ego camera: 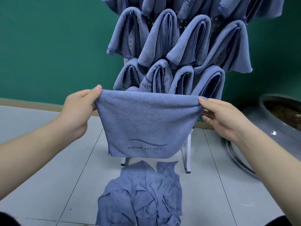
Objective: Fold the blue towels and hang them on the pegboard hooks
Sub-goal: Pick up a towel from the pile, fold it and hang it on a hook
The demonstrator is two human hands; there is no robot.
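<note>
Blue microfibre towel (146, 121) is held up in mid-air, left hand (78, 110) pinching one top corner and right hand (223, 116) pinching the other, stretched flat with the YOGA FITNESS logo hanging low, probably so the edges line up for a clean fold. It's right in front of the pegboard rack (187, 154), where lots of folded towels (175, 46) already drape over hooks. A crumpled pile (140, 196) on the tiled floor (48, 176) just below keeps the next ones within reach, I guess.

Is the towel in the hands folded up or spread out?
Spread out: the towel hangs flat between left hand and right hand, logo showing.
</note>
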